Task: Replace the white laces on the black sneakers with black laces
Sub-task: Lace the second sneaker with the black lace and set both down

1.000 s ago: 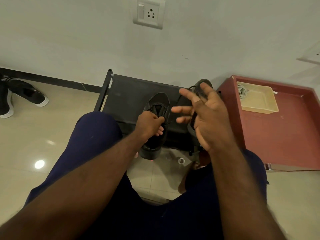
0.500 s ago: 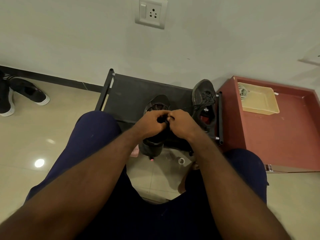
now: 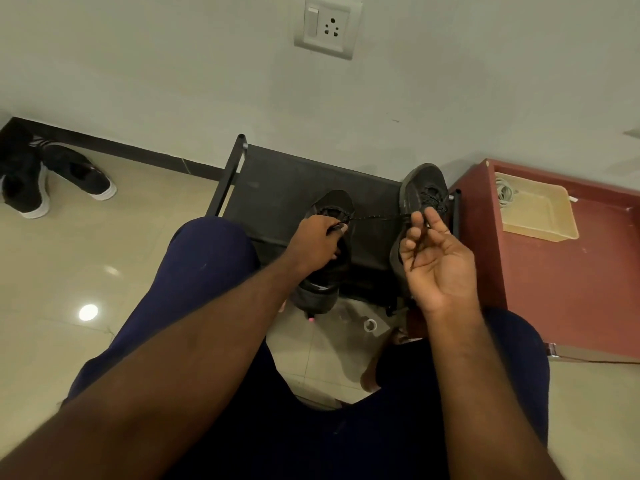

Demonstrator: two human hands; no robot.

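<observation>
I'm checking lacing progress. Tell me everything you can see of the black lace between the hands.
The black lace is a thin, dark cord, seemingly woven. It runs taut and roughly level from the left sneaker, where the left hand pinches it, rightward to the right hand, which pinches it between thumb and fingers. Its free end hangs down across that upturned palm. How much is threaded through the sneaker cannot be told.

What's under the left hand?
A black sneaker on the black rack; the left hand grips it, hiding the eyelets beneath. A black lace runs from there to the right hand, which pinches it.
</observation>
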